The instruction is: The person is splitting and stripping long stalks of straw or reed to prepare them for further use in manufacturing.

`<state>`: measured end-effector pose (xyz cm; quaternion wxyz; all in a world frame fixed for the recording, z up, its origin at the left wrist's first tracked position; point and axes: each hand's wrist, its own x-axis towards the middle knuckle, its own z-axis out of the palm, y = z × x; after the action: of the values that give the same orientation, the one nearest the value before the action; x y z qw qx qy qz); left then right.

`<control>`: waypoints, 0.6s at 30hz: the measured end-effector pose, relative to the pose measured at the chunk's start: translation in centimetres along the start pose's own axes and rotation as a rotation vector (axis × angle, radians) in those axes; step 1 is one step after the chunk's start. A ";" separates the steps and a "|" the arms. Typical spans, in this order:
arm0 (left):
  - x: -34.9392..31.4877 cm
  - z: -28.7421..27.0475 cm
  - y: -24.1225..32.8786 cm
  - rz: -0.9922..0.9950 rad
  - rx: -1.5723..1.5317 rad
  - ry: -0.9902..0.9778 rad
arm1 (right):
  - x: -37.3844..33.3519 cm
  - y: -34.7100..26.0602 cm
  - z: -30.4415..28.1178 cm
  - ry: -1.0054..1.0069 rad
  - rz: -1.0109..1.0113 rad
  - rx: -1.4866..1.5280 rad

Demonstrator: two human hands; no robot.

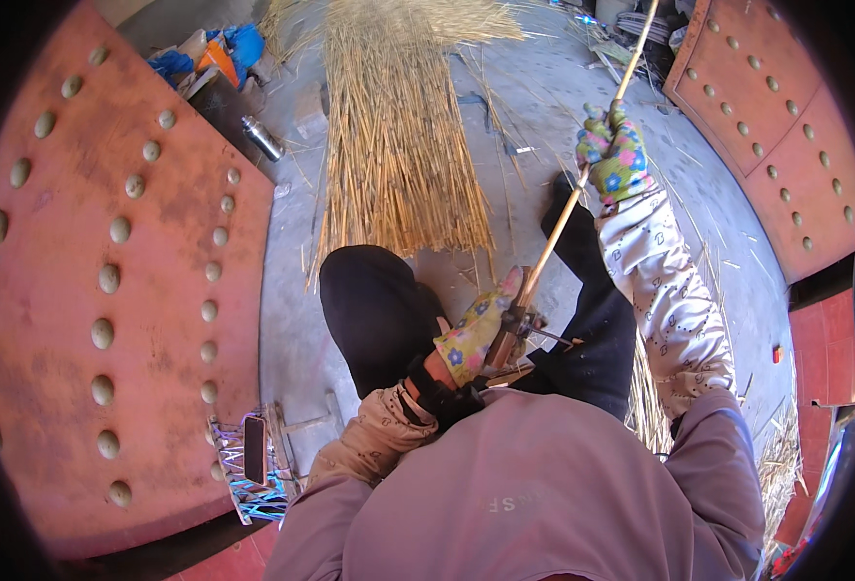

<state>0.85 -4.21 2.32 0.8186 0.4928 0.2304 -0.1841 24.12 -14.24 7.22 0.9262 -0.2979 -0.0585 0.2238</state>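
Observation:
My right hand (617, 160), in a floral glove, is closed around a long pale reed stalk (556, 230). The stalk slants from the top right down to a small wood-and-metal tool (511, 334) in front of my body. My left hand (476, 334), in a yellow floral glove, is closed on that tool beside the stalk's lower end. A thin metal rod juts from the tool's right side. How the stalk sits in the tool is too small to make out. Beyond my knees, a thick layer of straw-coloured reeds (403, 155) lies on the grey floor.
A large red studded door panel (180, 290) stands at left, another studded panel (781, 121) at far right. A steel flask (263, 138) lies near blue and orange bags (222, 56). A phone (255, 448) rests on a blue-strapped stool (259, 499) at lower left.

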 end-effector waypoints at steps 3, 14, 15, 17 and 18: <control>-0.9 0.4 0.8 -0.015 0.008 0.043 | -0.4 2.9 -1.5 0.101 0.046 -0.040; 2.2 1.7 0.6 0.120 0.027 -0.036 | -1.7 1.8 -1.9 -0.005 0.248 0.198; 2.6 0.5 -0.3 0.130 0.023 -0.016 | 0.7 2.3 -2.6 -0.049 0.339 0.385; 2.0 2.0 0.9 0.076 0.015 -0.002 | 1.1 1.7 -2.6 0.057 0.216 0.169; 1.9 2.4 1.5 0.066 0.029 0.003 | 1.0 1.6 -2.7 0.171 0.101 -0.037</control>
<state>3.66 -5.83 3.31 0.8167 0.5123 0.2127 -0.1593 25.02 -14.07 4.04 0.9097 -0.3355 0.0315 0.2427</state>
